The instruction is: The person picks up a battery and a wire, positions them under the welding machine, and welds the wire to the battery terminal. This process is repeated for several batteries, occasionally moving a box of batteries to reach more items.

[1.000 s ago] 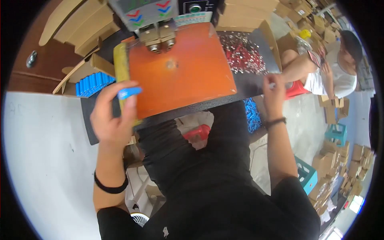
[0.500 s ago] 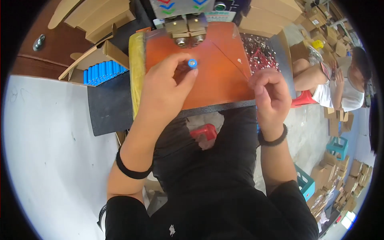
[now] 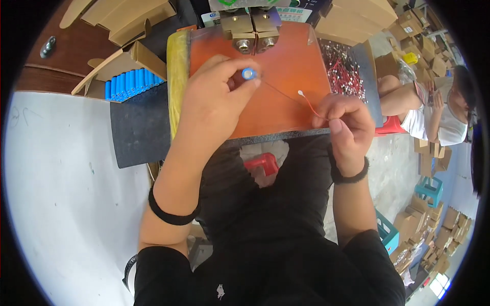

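My left hand [image 3: 217, 99] is closed round a blue cylindrical battery cell [image 3: 248, 74], pinched between thumb and forefinger with its round metal end showing. It hovers over the orange work mat [image 3: 286, 56], just below the two metal electrode blocks [image 3: 250, 38] of a machine. To the right, at the mat's near right edge, my right hand [image 3: 349, 125] pinches a thin red wire [image 3: 310, 105]. The wire's white tip points up and left toward the cell. Between tip and cell runs a thin dark line; I cannot tell whether it is another wire.
An open carton [image 3: 148, 58] of upright blue cells stands at the left on a black mat [image 3: 138, 135]. A heap of red and black wires [image 3: 344, 71] lies right of the work mat. Another person [image 3: 434, 104] sits at the right, beyond which boxes are stacked.
My right hand now shows a red wire with a white tip standing out from its fingers. The cell in my left hand has moved slightly right and up. The view has shifted a little.
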Demonstrator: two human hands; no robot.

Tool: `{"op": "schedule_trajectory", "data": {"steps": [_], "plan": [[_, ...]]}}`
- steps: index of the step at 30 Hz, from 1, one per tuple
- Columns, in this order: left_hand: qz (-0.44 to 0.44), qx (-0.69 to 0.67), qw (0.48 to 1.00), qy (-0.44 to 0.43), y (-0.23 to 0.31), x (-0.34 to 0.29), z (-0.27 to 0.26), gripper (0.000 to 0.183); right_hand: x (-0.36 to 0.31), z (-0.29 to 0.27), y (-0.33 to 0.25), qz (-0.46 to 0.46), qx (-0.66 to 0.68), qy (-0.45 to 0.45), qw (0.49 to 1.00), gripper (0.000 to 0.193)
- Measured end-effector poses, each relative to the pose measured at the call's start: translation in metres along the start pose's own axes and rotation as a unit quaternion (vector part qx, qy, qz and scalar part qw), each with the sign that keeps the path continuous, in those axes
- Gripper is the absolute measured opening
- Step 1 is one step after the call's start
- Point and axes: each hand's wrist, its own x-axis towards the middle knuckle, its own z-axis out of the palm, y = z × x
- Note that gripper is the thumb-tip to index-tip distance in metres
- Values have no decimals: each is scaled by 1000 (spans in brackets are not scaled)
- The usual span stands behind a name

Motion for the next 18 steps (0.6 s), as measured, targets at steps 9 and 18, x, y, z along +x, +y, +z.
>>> {"op": "schedule_trajectory", "data": {"steps": [9, 18], "plan": [[46, 136, 989, 36, -4, 6, 11, 18, 0, -2, 6, -12, -24, 20, 999, 8], [61, 175, 980, 72, -6, 8, 11, 25, 0, -1, 11, -111, -226, -48, 967, 9]]}}
